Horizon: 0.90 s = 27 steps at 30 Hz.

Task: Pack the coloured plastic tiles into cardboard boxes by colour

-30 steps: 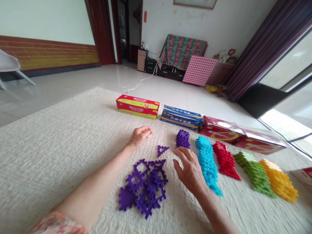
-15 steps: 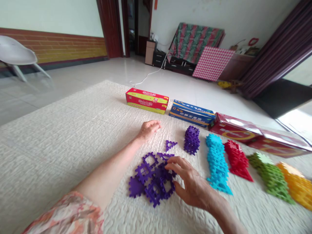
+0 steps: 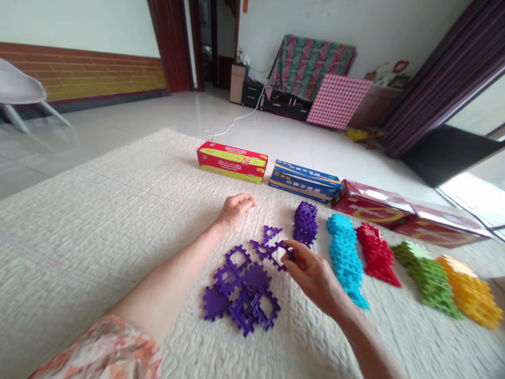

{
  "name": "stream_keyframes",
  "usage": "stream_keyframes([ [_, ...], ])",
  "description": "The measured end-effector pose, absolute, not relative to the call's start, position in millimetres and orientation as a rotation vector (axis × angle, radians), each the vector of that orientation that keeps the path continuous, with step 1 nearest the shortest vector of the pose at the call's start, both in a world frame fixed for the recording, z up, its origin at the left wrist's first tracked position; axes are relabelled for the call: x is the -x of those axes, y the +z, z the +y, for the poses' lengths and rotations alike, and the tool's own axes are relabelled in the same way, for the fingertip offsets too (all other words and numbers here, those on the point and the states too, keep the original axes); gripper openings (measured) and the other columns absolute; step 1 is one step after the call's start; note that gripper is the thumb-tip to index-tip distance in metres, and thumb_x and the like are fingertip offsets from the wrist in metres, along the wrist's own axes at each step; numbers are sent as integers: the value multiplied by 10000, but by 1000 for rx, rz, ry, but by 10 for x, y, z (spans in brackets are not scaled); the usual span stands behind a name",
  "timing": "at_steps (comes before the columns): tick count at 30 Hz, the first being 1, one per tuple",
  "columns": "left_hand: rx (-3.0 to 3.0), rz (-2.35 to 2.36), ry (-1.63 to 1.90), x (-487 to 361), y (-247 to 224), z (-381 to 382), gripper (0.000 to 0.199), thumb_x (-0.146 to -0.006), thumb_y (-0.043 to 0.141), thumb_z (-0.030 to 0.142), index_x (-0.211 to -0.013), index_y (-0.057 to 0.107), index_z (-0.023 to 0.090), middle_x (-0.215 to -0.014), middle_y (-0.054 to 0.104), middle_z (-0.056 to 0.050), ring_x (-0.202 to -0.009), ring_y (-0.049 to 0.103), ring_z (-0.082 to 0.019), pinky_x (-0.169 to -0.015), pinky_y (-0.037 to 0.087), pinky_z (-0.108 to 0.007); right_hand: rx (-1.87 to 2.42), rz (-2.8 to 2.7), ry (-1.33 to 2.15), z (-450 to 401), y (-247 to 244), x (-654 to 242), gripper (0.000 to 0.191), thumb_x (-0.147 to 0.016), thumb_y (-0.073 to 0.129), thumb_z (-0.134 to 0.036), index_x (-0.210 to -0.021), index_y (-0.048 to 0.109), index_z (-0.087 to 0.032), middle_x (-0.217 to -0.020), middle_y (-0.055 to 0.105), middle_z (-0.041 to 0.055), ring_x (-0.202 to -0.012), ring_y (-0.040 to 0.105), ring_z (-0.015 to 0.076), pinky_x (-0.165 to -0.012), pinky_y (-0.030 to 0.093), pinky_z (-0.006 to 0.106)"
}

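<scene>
since half a second ago, the right hand (image 3: 305, 263) has moved off the loose purple pile (image 3: 257, 277) toward the purple stack (image 3: 305, 223), carrying one piece with it. that purple square frame (image 3: 272, 255) is flat and plastic-looking, with blocky teeth along its edges and a large opening in the middle. it sits at the right hand's fingertips, clamped along its near right edge between thumb and fingers. the wrist is level, the forearm reaching in from the lower right. just beyond this hand stands the purple stack; the pile, mixing solid and open squares, lies to its left and nearer the body. a small purple triangle (image 3: 271, 232) lies beyond and left, and the cyan stack (image 3: 343, 258) is just to the hand's right. farther left, the left hand (image 3: 238, 208) rests thumb-side up, fingers curled together; i cannot tell whether it closes on anything.
</scene>
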<state>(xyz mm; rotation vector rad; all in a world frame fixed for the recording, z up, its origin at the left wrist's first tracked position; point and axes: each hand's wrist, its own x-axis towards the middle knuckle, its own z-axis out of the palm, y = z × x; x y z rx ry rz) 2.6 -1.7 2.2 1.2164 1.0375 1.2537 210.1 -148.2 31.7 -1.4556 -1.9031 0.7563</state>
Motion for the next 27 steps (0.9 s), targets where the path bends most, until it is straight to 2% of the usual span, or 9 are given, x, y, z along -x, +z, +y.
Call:
stream_keyframes([
  [4,-1230,1039,1252,-26,31,-26,254,-666,614,285,-867,702,156,-769,707,-55,-716,603,-163,-617,431,-273,1552,-1957,722,-1472,335,-2158,317,-857,514,-294,-1147,561,-173,-591,503,-53,-514,470,97,-486,403,216],
  [7,-1226,1047,1249,-26,36,-27,268,-661,617,298,-871,703,155,-773,711,-57,-724,609,-165,-625,437,-274,1597,-1981,698,-1475,375,-2175,286,-844,519,-304,-1091,599,-185,-574,502,-53,-497,442,91,-460,363,211],
  [13,-1205,1073,1233,-28,42,-19,305,-648,635,328,-884,702,148,-782,722,-61,-717,621,-162,-651,454,-278,1632,-1741,1035,-1459,351,-2203,361,-817,537,-354,-1125,576,-169,-695,625,-1,-591,606,136,-549,480,251],
  [18,-1200,1074,1235,-30,37,-12,309,-646,636,340,-881,698,149,-781,726,-63,-714,622,-165,-652,457,-278,1513,-1521,1385,-1444,389,-2195,430,-787,552,-395,-1135,539,-142,-740,670,23,-583,620,139,-559,500,275],
  [27,-1205,1078,1232,-34,35,-8,316,-637,635,334,-880,698,143,-774,727,-66,-722,631,-174,-644,459,-279,1471,-1492,1402,-1439,447,-2210,364,-814,499,-404,-1065,560,-147,-848,705,71,-633,631,140,-563,493,274],
])
